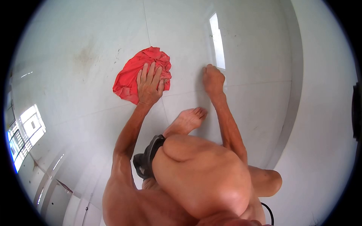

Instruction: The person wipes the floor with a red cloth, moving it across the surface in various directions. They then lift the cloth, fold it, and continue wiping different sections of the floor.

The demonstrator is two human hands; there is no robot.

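Note:
A crumpled red cloth (128,77) lies on the pale tiled floor (181,41). Flat on top of it rests my left hand (150,83), its fingers stretched out and pressing on the fabric. To the right, my right hand (213,80) is curled into a fist at the floor, apart from the cloth. Its fingertips are tucked under, and nothing shows in it. Between the two arms is a bare foot (186,120), with a bent knee in front of the body.
Dark smudges and a brownish stain (85,56) mark the tiles left of the cloth. Along the right side runs a grey skirting (296,75) below a white wall (324,113). Bright window reflections (217,41) show on the glossy floor.

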